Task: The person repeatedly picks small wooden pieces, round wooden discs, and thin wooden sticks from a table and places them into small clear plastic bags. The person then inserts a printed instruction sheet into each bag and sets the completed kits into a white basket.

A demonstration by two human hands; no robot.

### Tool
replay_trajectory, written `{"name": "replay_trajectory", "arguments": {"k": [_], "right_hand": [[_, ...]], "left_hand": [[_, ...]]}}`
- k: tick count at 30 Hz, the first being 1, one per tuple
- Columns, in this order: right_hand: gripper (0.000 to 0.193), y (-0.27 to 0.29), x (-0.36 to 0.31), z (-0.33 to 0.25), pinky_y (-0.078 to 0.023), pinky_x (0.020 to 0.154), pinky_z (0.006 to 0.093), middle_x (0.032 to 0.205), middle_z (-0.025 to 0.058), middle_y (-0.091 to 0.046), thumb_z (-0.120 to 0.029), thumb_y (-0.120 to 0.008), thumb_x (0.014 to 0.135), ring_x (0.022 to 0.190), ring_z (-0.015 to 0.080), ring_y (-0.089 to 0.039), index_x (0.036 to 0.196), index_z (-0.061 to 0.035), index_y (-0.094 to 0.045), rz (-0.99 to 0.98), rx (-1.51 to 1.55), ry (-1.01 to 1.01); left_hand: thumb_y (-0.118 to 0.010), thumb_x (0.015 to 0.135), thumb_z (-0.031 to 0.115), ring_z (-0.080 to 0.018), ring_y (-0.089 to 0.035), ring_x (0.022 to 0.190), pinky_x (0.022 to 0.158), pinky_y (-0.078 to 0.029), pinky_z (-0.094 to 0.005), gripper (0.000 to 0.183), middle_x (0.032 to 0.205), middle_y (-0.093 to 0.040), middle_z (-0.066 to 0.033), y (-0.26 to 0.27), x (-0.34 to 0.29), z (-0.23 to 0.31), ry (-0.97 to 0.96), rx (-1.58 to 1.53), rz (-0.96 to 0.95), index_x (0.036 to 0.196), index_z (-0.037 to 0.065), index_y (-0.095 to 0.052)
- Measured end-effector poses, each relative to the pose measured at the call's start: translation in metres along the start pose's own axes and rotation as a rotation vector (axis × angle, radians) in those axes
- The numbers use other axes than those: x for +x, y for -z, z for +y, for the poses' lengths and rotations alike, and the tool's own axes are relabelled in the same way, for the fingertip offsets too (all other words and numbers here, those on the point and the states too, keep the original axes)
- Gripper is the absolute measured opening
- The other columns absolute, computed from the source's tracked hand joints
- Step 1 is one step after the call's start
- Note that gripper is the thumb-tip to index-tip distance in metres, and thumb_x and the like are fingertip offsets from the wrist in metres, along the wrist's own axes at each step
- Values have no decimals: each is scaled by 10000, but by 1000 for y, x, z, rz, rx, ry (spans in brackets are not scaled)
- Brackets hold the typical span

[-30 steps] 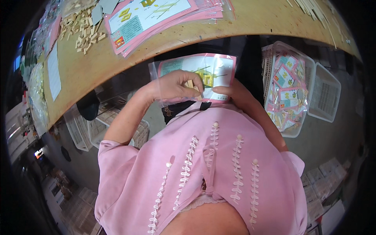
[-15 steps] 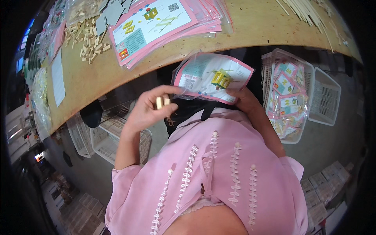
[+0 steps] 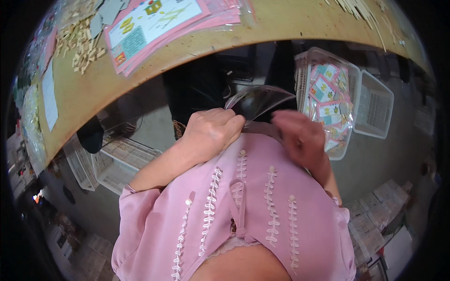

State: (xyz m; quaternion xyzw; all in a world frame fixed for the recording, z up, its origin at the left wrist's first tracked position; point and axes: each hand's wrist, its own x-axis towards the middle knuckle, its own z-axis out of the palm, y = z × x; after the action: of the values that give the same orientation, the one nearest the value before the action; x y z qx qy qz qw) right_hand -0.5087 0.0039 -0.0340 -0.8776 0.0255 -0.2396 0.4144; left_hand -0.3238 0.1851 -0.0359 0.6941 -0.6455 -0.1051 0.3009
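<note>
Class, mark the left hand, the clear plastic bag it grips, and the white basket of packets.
Left hand [image 3: 211,132]: head view, back of the hand.
Clear plastic bag [image 3: 258,100]: head view, middle of its film.
White packet basket [image 3: 302,78]: head view, left side wall.

Left fingers [image 3: 236,123] now clenched on bag [image 3: 262,100]

on the wooden surface [image 3: 281,29] before you lie small wood blocks [image 3: 87,54] and grey cards [image 3: 109,12] at left, a stack of pink-bordered sheets [image 3: 154,30] beside them, thin sticks [image 3: 362,15] at far right.
</note>
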Motion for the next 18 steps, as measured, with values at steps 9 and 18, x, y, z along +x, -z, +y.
{"name": "replay_trajectory", "arguments": {"k": [9,18], "right_hand": [[546,5,-7,-9,-600,680,372,1304,139,-643,6,-722,764,897,346,-720,1296,-57,-617,-269,-378,-257],[529,-7,-22,-3,-563,623,395,1112,122,-667,-20,-661,794,757,303,-685,1314,-64,-579,-245,-528,-345]], "left_hand": [[-690,717,117,-232,-627,635,551,-522,-352,135,701,-565,-51,-6,5,4,-81,-42,-156,835,73,-640],[-681,689,133,-218,-620,662,542,-512,-336,175,712,-551,-52,-1,8,-3,-242,-119,-241,847,64,-648]]}}
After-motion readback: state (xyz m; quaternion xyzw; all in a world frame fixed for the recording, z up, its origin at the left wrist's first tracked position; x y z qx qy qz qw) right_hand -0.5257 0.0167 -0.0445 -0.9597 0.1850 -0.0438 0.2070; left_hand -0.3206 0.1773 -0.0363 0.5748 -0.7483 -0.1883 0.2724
